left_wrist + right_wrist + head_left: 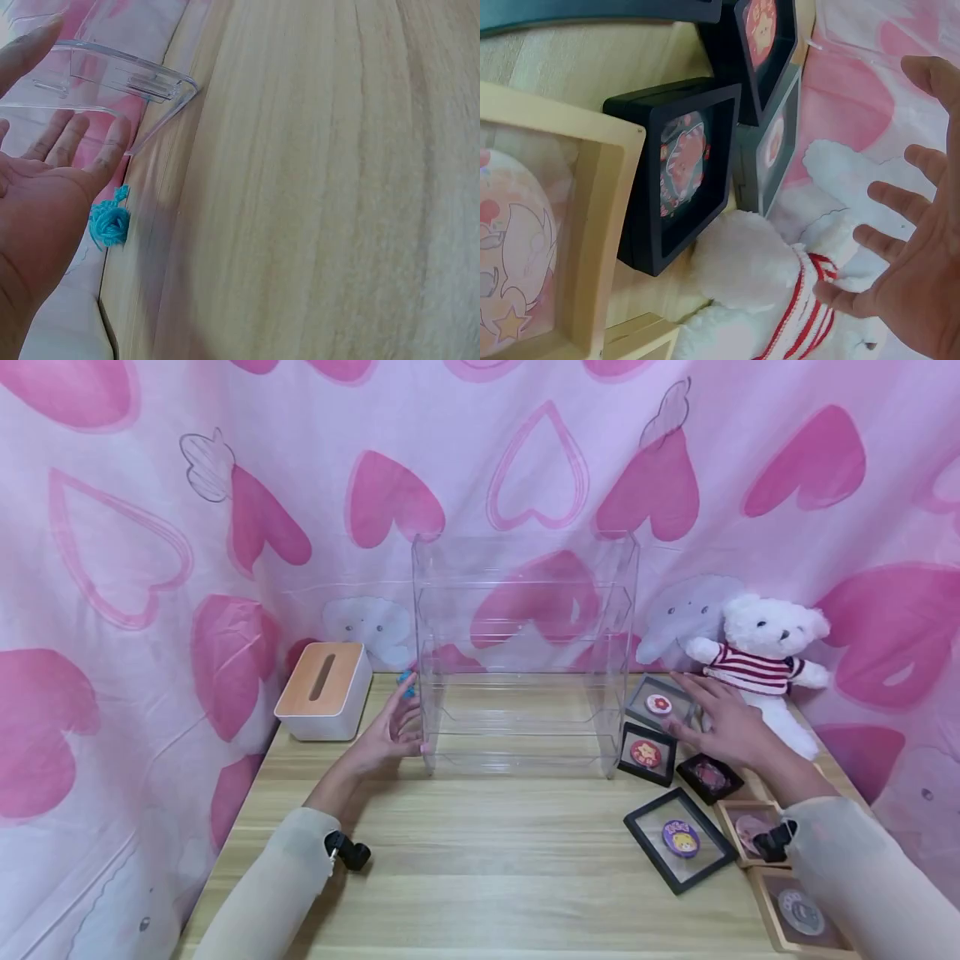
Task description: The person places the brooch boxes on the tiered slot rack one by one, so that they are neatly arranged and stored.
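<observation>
A clear acrylic rack with several tiers stands upright at the back of the table. My left hand is at its left side, thumb near the front edge and fingers spread along the side panel; in the left wrist view, the fingers are extended beside the rack's edge. A small blue yarn ball lies behind this hand. My right hand hovers with spread fingers, holding nothing, above a grey display frame with a round badge and next to a white teddy bear in a striped sweater.
Black display frames with badges lie at the right, near wooden frames under the right forearm. A tissue box with a wooden lid stands at the back left. A heart-printed curtain hangs behind the table.
</observation>
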Demonstrator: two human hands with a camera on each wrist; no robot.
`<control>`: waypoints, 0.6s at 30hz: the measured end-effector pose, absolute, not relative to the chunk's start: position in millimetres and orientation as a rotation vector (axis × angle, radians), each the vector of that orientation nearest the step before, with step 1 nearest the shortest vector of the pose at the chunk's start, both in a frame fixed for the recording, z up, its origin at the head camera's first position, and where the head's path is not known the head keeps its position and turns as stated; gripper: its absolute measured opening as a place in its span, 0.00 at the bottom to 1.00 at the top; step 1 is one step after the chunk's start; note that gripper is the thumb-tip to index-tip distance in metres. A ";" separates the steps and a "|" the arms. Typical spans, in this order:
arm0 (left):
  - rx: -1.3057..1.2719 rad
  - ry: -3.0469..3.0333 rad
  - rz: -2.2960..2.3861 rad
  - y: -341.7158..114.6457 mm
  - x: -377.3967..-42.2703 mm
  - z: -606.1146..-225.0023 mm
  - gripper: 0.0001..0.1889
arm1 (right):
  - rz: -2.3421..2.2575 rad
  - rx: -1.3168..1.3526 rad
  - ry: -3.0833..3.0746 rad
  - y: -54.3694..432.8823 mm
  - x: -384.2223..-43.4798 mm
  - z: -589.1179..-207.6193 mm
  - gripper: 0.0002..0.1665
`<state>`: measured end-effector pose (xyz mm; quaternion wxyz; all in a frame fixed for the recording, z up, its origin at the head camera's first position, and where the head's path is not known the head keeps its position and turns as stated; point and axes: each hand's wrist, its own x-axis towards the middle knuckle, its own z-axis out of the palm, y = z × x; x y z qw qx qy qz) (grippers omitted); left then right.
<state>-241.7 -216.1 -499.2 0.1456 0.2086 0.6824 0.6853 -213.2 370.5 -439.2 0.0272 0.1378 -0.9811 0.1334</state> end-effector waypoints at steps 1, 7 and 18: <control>0.601 1.950 1.978 -216.4 -242.0 -500.0 0.68 | 0.427 0.434 -3.028 372.4 -214.7 -440.4 0.57; 0.612 1.899 1.992 -216.1 -243.4 -500.5 0.69 | 0.509 0.441 -3.041 379.4 -226.2 -447.0 0.56; 0.604 1.874 2.003 -213.4 -239.9 -501.2 0.68 | 0.417 0.287 -3.202 392.2 -248.3 -464.0 0.61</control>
